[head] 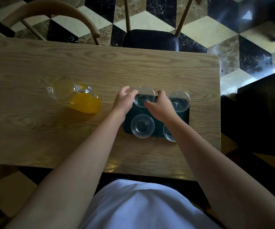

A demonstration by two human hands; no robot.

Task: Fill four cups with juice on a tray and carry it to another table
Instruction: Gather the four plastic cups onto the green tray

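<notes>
The fingers [134,93] of the left hand [122,100] curl against the left side of the far-left cup [144,97], and the right hand [162,106] cups its right side, thumb at the rim; whether either truly grips the cup cannot be told. That cup stands at the far-left corner of the dark tray [158,128], which lies toward the right end of the table [51,129]. The far-right cup [179,100] and near-left cup [142,126] stand on the tray too, all empty and clear. The near-right cup [168,133] is half hidden by the right forearm. Well to the left of the tray sits a glass jug [74,95] with orange juice. Beyond the far edge of the table a dark-seated chair [150,39] and a curved wooden chair back [54,12] stand on a cube-patterned floor [216,30].
</notes>
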